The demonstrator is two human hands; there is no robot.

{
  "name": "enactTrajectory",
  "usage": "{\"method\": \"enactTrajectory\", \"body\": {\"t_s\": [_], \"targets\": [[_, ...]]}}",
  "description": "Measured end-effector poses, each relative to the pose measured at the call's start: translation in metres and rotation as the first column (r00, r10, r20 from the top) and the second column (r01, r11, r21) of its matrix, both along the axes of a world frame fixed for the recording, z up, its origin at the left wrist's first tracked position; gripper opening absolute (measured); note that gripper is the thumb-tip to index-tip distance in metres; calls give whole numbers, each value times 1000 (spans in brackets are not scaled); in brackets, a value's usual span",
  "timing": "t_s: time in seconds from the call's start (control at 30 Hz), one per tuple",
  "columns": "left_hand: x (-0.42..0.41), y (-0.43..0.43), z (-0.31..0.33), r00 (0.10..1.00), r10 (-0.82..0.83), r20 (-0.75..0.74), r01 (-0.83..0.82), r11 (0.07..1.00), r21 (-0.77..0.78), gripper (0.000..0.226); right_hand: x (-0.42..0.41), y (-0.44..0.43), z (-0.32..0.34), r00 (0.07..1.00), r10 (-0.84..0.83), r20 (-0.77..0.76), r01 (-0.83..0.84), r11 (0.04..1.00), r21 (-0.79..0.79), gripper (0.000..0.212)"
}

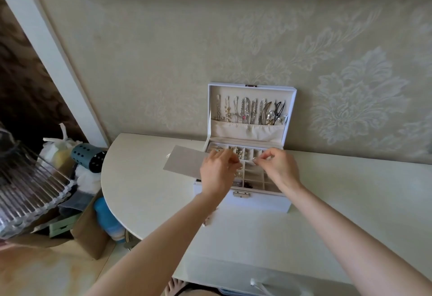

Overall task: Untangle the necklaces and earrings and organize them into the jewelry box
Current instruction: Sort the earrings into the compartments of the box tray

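A grey card (184,162) lies on the white table (145,179), touching the left side of the open jewelry box (257,202), where necklaces (247,111) hang in the lid. Over its tray the left hand (216,170) curls its fingers, though I cannot tell whether it holds anything. The right hand (278,167) pinches a small pale piece (254,160).

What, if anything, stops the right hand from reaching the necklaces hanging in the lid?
Probably nothing, so yes. The lid stands open, the necklaces hang uncovered just beyond the right hand, and only the tray lies between. The hand seems to pinch a small piece, though.
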State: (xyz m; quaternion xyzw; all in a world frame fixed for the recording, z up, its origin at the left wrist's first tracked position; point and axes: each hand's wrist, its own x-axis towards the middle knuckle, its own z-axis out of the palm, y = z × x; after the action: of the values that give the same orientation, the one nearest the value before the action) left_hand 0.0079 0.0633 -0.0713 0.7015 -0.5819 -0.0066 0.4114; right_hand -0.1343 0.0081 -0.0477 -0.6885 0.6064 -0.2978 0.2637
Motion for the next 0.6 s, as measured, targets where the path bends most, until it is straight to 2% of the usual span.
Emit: {"method": "enactTrajectory", "body": {"t_s": [0.1, 0.23, 0.33, 0.4, 0.5, 0.6], "targets": [[-11, -30, 7, 998, -26, 52, 21, 996, 87, 15, -1, -16, -2, 998, -32, -45, 35, 998, 57, 15], [-13, -49, 5, 993, -70, 93, 53, 982, 182, 22, 2, -28, -5, 991, -9, -135, 21, 996, 86, 8], [-6, -42, 3, 995, -41, 91, 23, 982, 185, 21, -2, -28, -5, 991, 23, -135, -13, 997, 72, 6], [2, -30, 2, 998, -9, 64, 2, 994, 113, 16, -6, -26, -5, 994, 36, -106, -32, 999, 32, 7], [16, -8, -2, 999, 35, 20, -33, 996, -87, 12, -5, -15, -5, 996, 83, -14, -84, 996, -30, 5], [30, 23, -13, 997, 72, -23, -75, 967, -242, 14, 4, 13, -6, 957, 268, 110, -264, 963, -52, 2]]}}
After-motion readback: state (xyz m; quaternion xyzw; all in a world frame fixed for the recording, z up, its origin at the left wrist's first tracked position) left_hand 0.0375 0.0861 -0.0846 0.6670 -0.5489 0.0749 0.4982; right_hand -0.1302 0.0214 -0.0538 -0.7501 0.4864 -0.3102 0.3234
